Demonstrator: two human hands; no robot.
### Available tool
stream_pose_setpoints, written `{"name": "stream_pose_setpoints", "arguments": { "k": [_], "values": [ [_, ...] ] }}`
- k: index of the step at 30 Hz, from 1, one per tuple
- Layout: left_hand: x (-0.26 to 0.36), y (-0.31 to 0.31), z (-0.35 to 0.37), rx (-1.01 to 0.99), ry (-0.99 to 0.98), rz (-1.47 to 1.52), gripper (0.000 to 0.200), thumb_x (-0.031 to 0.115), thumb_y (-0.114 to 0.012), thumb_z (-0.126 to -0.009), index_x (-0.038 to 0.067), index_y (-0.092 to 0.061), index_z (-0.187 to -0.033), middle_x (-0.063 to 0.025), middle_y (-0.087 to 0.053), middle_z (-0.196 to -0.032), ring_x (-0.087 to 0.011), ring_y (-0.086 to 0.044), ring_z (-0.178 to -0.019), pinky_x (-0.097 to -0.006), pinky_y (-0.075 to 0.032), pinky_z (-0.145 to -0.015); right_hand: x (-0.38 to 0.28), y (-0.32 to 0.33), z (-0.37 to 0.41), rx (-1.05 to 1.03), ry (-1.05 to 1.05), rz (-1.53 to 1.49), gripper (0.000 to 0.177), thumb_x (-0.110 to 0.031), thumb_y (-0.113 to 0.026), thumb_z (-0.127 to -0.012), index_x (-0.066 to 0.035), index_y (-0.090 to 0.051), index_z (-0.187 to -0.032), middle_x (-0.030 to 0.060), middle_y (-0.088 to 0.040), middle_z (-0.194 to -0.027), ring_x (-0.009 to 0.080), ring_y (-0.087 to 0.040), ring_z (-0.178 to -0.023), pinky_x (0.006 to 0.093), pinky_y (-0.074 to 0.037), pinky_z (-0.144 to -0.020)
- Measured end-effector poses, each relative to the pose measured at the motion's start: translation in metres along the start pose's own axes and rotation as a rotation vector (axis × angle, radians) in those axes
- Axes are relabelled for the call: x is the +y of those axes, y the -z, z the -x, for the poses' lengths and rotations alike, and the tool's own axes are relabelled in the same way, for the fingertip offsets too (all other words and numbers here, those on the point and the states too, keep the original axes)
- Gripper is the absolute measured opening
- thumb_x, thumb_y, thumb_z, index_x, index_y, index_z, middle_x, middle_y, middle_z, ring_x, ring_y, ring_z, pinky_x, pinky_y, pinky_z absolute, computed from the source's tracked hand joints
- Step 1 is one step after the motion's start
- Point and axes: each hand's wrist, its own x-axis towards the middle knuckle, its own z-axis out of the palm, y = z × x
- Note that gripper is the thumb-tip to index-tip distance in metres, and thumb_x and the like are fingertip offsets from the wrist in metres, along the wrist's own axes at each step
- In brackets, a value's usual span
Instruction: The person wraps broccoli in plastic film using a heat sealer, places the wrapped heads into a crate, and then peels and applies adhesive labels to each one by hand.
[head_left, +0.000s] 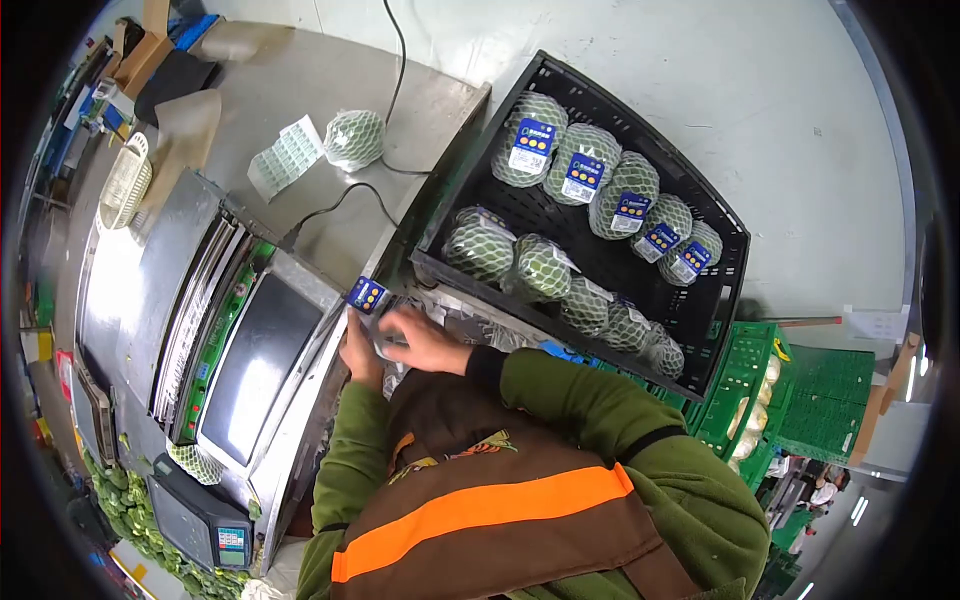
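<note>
Currently my left hand (360, 352) pinches a blue label (367, 295) between its fingers, beside the black crate (727, 290) of netted fruit (540, 268); my right hand (428, 340) rests just beside it, fingers curled, though I cannot tell their grip.

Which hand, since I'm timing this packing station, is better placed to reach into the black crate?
Right, probably. The right hand lies just beside the black crate; the left hand sits farther off, fingertips at a blue label.

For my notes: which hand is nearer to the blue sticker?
Left. The left hand sits just under the blue sticker; the right hand lies lower and to its right.
</note>
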Motion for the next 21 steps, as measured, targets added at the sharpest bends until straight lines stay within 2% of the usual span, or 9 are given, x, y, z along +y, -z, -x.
{"name": "stream_pose_setpoints", "arguments": {
  "k": [1,4,6,7,8,9,14,20,21],
  "values": [
    [-0.004,-0.004,0.008,0.038,-0.103,0.014,0.04,0.036,-0.065,-0.095,-0.002,-0.067,-0.107,-0.0048,-0.065,-0.096,-0.0139,-0.059,-0.082,-0.0306,-0.048,-0.072,-0.002,0.007,0.01,-0.206,-0.182,-0.067,0.04,-0.026,-0.076,-0.082,-0.005,-0.058,-0.11,0.014,-0.059,-0.107,0.0287,-0.061,-0.098,0.0397,-0.049,-0.085],
    [-0.02,0.012,0.016,0.16,-0.182,-0.1,0.031,0.034,-0.063,-0.097,0.003,-0.067,-0.097,-0.0004,-0.064,-0.088,-0.01,-0.054,-0.073,-0.0279,-0.045,-0.065,0.011,0.022,0.031,-0.424,-0.216,-0.153,0.037,-0.028,-0.074,-0.085,-0.002,-0.061,-0.107,0.0129,-0.067,-0.096,0.0247,-0.066,-0.09,0.037,-0.053,-0.079],
    [-0.041,0.045,0.007,0.114,-0.094,-0.151,0.027,0.032,-0.063,-0.096,0.006,-0.067,-0.091,0.002,-0.063,-0.083,-0.0085,-0.052,-0.069,-0.0276,-0.044,-0.063,0.027,0.023,0.043,-0.37,-0.119,-0.203,0.033,-0.027,-0.073,-0.087,-0.002,-0.062,-0.105,0.0099,-0.067,-0.091,0.0197,-0.065,-0.086,0.0338,-0.052,-0.076],
    [-0.03,0.036,0.036,0.091,-0.107,-0.197,0.023,0.028,-0.062,-0.096,0.007,-0.07,-0.093,0.0029,-0.063,-0.078,-0.0078,-0.051,-0.065,-0.0275,-0.042,-0.059,0.033,0.026,0.045,-0.423,-0.177,-0.137,0.032,-0.026,-0.073,-0.087,-0.001,-0.062,-0.103,0.0087,-0.066,-0.09,0.0175,-0.064,-0.085,0.0324,-0.052,-0.076],
    [-0.056,0.056,0.021,0.1,-0.156,-0.261,0.022,0.027,-0.061,-0.096,0.006,-0.071,-0.096,0.0029,-0.061,-0.076,-0.0079,-0.049,-0.063,-0.0273,-0.041,-0.057,0.037,0.031,0.042,-0.509,-0.201,-0.061,0.03,-0.025,-0.073,-0.087,-0.001,-0.062,-0.102,0.0076,-0.066,-0.089,0.0153,-0.062,-0.084,0.0311,-0.051,-0.076],
    [-0.055,0.051,0.037,0.198,-0.155,-0.301,0.025,0.027,-0.062,-0.096,0.005,-0.072,-0.099,0.0013,-0.062,-0.076,-0.0082,-0.051,-0.063,-0.0278,-0.042,-0.056,0.028,0.036,0.043,-0.443,-0.251,-0.089,0.029,-0.024,-0.073,-0.088,0.0,-0.063,-0.1,0.0058,-0.065,-0.087,0.0132,-0.06,-0.082,0.0296,-0.051,-0.075],
    [-0.034,0.039,0.077,0.194,-0.025,0.114,0.012,0.015,-0.064,-0.094,0.006,-0.064,-0.101,-0.0016,-0.065,-0.088,-0.0109,-0.062,-0.074,-0.0241,-0.051,-0.063,0.024,0.032,0.028,-0.494,-0.332,-0.223,0.031,-0.018,-0.074,-0.088,0.001,-0.064,-0.111,0.0085,-0.069,-0.1,0.0162,-0.065,-0.094,0.0306,-0.052,-0.083],
    [-0.001,0.053,0.093,0.215,-0.049,0.226,0.015,0.019,-0.066,-0.094,0.007,-0.064,-0.102,-0.0013,-0.065,-0.088,-0.0105,-0.062,-0.076,-0.0245,-0.051,-0.066,0.003,0.011,-0.002,-0.647,-0.373,-0.178,0.033,-0.02,-0.072,-0.09,0.0,-0.063,-0.114,0.0126,-0.07,-0.104,0.0177,-0.067,-0.098,0.0315,-0.052,-0.087],
    [0.008,0.05,0.099,0.248,-0.072,0.274,0.017,0.017,-0.067,-0.093,0.004,-0.064,-0.102,-0.0024,-0.064,-0.084,-0.0093,-0.058,-0.069,-0.0229,-0.046,-0.059,-0.001,0.007,-0.009,-0.678,-0.359,-0.23,0.032,-0.019,-0.071,-0.09,0.001,-0.063,-0.114,0.0124,-0.07,-0.105,0.0176,-0.066,-0.098,0.0316,-0.052,-0.087]
  ]
}}
